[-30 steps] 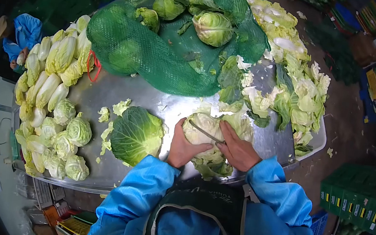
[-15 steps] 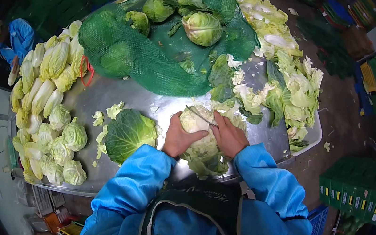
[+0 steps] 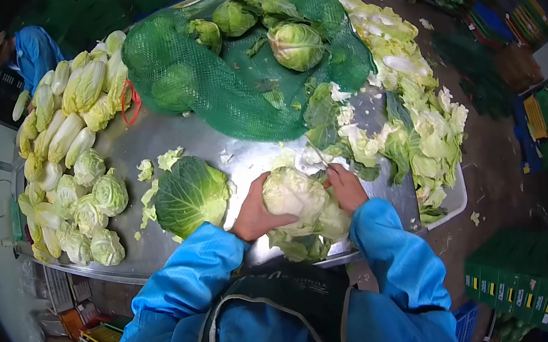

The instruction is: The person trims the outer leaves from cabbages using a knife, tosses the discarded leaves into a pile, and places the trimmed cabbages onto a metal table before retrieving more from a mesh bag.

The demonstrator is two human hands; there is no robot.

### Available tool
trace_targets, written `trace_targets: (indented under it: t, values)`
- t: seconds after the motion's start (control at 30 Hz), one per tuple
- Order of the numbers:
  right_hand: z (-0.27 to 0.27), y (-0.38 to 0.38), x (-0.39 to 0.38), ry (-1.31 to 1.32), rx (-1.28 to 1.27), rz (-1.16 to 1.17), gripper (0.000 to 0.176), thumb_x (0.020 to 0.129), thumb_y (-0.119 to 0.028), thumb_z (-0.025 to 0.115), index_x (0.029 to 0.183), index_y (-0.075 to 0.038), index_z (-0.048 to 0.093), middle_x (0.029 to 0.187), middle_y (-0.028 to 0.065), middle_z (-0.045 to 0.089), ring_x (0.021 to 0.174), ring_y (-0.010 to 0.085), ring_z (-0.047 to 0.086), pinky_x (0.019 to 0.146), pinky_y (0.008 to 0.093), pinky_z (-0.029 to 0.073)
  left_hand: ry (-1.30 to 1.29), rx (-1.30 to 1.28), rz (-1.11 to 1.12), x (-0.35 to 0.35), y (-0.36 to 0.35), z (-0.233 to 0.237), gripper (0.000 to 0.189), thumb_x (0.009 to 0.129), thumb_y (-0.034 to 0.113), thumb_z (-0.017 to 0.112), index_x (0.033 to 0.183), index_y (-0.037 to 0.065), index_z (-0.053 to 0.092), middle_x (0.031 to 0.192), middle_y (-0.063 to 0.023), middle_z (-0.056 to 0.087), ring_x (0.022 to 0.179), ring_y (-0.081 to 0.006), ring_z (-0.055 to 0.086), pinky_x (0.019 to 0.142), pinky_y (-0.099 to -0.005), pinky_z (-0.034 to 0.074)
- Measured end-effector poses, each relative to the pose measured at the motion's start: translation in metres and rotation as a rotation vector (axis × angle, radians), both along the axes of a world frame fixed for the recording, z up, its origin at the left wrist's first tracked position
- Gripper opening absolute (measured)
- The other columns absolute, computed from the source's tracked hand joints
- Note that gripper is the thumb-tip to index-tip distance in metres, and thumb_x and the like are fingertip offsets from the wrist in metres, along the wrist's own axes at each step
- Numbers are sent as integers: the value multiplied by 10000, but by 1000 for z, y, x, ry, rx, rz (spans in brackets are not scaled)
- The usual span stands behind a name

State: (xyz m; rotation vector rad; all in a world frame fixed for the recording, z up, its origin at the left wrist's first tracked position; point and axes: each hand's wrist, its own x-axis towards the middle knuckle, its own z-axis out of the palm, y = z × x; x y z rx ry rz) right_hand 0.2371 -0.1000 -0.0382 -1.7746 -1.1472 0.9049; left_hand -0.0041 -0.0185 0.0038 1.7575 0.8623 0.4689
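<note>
Left grip (image 3: pixel 256 210) around pale cabbage (image 3: pixel 295 194)

Steel table (image 3: pixel 154 134), green crates (image 3: pixel 529 291) (stacked)

The right hand (image 3: pixel 346 187) slides off the top of the pale cabbage (image 3: pixel 294 198) to its far side, baring the head's rounded crown.

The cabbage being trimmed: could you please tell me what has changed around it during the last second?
The right hand moved off the right of the cabbage to its far edge, and the knife blade no longer lies across the top. The left hand still grips the cabbage; the green cabbage and the net sack stayed put.
</note>
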Motion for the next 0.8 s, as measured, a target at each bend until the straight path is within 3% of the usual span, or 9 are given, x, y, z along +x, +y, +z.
trace_targets:
  t: [0.03, 0.1, 0.13, 0.17, 0.23, 0.27, 0.37, 0.57, 0.8]
  values:
    - [13, 2, -4, 1, 10, 4, 395, 950, -337, 491, 1180, -20, 540, 852, 190, 635, 663, 307, 646, 609, 421, 488, 1, 10, 4, -3, 5, -5, 1079, 545, 302, 902, 1362, -64, 300, 1282, -232, 434, 1218, -333, 441, 1037, -383, 368]
    - [63, -9, -24, 301, -371, -65, 519, 924, -406, 534, 1262, -14, 497, 929, 209, 637, 696, 298, 658, 650, 401, 487, -105, -112, -23, -8, 8, -12, 1094, 559, 281, 900, 1381, -70, 269, 1301, -223, 426, 1234, -313, 428, 1053, -380, 347]
    - [78, -12, -32, 286, -443, -26, 602, 901, -437, 573, 1293, 7, 468, 1038, 260, 627, 867, 332, 668, 757, 394, 490, -73, -117, -31, -8, 11, -11, 1111, 565, 274, 900, 1393, -72, 245, 1320, -222, 406, 1251, -309, 403, 1061, -384, 332]
    - [75, -18, -37, 285, -446, -28, 602, 901, -437, 573, 1293, 7, 468, 1038, 260, 627, 867, 332, 668, 757, 394, 490, -74, -119, -32, -6, 8, -11, 1111, 565, 274, 900, 1393, -72, 245, 1320, -222, 406, 1251, -309, 403, 1061, -384, 332]
    - [67, -27, -45, 0, -66, 26, 599, 908, -409, 576, 1301, 27, 455, 1082, 292, 607, 965, 374, 635, 840, 389, 476, -97, -74, 39, 0, -2, -6, 1140, 553, 298, 906, 1399, -69, 236, 1343, -233, 373, 1275, -323, 368, 1069, -385, 320]
    - [72, -28, -47, 17, -94, 7, 580, 925, -379, 556, 1319, 30, 438, 1172, 310, 563, 1036, 426, 590, 908, 410, 456, -19, 39, 43, 5, -7, 6, 1162, 526, 316, 912, 1395, -65, 242, 1340, -247, 357, 1267, -346, 366, 1065, -396, 323]
    - [63, -40, -57, -188, 66, 11, 567, 945, -341, 511, 1369, 9, 375, 1295, 305, 475, 1011, 442, 593, 874, 435, 485, 71, 126, 54, 15, -14, 17, 1170, 500, 322, 914, 1384, -65, 251, 1311, -255, 365, 1238, -371, 385, 1057, -412, 332]
    - [90, -44, -72, -323, -278, 33, 584, 962, -268, 456, 1440, -3, 250, 1441, 285, 300, 1087, 450, 545, 865, 434, 492, 103, 179, 108, 31, -19, 19, 1091, 503, 283, 908, 1337, -61, 295, 1253, -240, 382, 1188, -386, 397, 1028, -424, 356]
    - [23, -34, -38, -305, -206, -91, 487, 962, -260, 446, 1370, -3, 375, 1204, 291, 537, 1014, 445, 569, 808, 457, 496, 168, 206, 79, 34, -27, 28, 1065, 495, 269, 910, 1316, -57, 314, 1242, -230, 385, 1180, -382, 397, 1025, -427, 358]
